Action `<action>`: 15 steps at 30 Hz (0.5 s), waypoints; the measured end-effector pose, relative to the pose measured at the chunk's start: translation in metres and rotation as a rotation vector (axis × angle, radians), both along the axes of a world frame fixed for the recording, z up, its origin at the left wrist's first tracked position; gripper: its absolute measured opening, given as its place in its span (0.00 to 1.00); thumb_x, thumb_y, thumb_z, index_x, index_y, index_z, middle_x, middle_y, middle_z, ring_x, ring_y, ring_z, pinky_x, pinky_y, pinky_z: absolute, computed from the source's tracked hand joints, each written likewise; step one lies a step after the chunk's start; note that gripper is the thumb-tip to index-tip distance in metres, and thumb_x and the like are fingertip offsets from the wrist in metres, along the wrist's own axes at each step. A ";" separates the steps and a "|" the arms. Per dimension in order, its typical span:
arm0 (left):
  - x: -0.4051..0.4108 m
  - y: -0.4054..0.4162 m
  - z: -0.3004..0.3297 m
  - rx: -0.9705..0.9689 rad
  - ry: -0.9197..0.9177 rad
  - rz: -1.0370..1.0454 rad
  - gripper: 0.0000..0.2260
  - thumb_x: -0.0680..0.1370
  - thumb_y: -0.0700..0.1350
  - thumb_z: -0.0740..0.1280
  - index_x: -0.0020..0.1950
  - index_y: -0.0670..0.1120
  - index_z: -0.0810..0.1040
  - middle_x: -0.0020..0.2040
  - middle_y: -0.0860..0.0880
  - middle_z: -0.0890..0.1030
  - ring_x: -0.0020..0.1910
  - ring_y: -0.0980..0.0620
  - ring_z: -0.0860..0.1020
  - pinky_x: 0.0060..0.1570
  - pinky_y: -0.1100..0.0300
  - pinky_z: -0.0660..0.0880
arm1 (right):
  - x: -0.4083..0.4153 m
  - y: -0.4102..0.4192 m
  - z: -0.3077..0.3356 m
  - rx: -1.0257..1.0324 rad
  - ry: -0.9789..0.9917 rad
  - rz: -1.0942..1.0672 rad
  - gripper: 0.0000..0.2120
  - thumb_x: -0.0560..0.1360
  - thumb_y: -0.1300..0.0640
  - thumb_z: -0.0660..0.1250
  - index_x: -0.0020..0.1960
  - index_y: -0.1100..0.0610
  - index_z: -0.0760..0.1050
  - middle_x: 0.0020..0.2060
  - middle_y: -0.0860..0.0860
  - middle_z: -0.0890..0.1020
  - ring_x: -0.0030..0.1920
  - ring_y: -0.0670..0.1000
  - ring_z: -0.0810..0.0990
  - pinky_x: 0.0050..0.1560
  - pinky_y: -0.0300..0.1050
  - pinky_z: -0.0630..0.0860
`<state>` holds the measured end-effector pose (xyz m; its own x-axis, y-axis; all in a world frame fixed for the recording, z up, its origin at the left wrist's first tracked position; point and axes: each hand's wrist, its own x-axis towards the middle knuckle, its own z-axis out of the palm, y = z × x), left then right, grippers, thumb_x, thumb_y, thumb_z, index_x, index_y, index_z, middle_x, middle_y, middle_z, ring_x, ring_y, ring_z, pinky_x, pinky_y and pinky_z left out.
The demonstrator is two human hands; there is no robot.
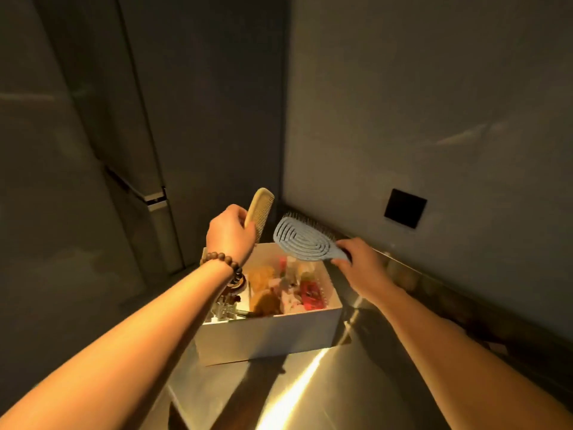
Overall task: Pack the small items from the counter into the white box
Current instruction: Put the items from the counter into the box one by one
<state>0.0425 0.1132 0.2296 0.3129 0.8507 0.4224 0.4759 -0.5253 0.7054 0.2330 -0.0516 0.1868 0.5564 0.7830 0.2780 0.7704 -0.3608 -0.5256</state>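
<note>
1. Left hand [231,232]: raised above the far left corner of the white box [269,335], fingers curled round the lower end of a pale wooden comb [259,212]. The comb stands nearly upright, teeth facing right. A beaded bracelet [226,265] sits on that wrist.

2. Right hand [359,262]: held over the far right corner of the box, fingers closed on the handle of a light blue vented hairbrush [299,240]. The brush head points left and away, its slotted back toward the camera, bristles on the far side.

3. Comb and brush are near each other but apart; neither touches the box.

4. The box stands open on the steel bench [325,395], close to the left edge. It already holds a crowded mix of small items [288,287]: red, yellow and white packets on the right, small bottles on the left. Individual pieces are too blurred to identify.

5. Step in hand, as judged: two items are lifted and carried over the box, release pending.

6. Next move, as judged: lower both and let go. Both are long against the free space, so each likely needs laying flat on top of the contents or sliding down along a wall.

7. Surroundings: grey wall behind, with a dark square plate [405,208] at right.
</note>
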 end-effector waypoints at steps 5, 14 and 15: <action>-0.067 0.029 -0.004 -0.016 -0.002 0.102 0.04 0.74 0.47 0.69 0.45 0.50 0.76 0.40 0.54 0.78 0.39 0.59 0.75 0.32 0.65 0.67 | -0.048 0.048 -0.023 -0.224 0.131 0.250 0.17 0.74 0.54 0.70 0.62 0.49 0.75 0.59 0.46 0.77 0.56 0.47 0.76 0.55 0.42 0.74; -0.120 0.040 -0.030 -0.078 -0.003 0.063 0.06 0.72 0.46 0.71 0.44 0.53 0.76 0.39 0.57 0.78 0.40 0.60 0.77 0.36 0.67 0.71 | -0.073 0.088 -0.061 -0.639 0.130 0.459 0.14 0.72 0.61 0.72 0.56 0.52 0.74 0.52 0.50 0.77 0.49 0.49 0.77 0.39 0.32 0.72; -0.121 0.041 -0.031 -0.085 -0.008 0.057 0.06 0.72 0.46 0.71 0.44 0.53 0.75 0.39 0.57 0.78 0.40 0.60 0.77 0.37 0.67 0.72 | -0.072 0.091 -0.062 -0.652 0.125 0.469 0.15 0.72 0.61 0.72 0.56 0.53 0.75 0.52 0.50 0.76 0.49 0.49 0.76 0.39 0.33 0.72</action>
<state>-0.0785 0.1544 0.1983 0.2595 0.9001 0.3500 0.4973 -0.4352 0.7505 0.1611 0.0389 0.1246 0.1266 0.9256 -0.3567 0.8672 -0.2779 -0.4132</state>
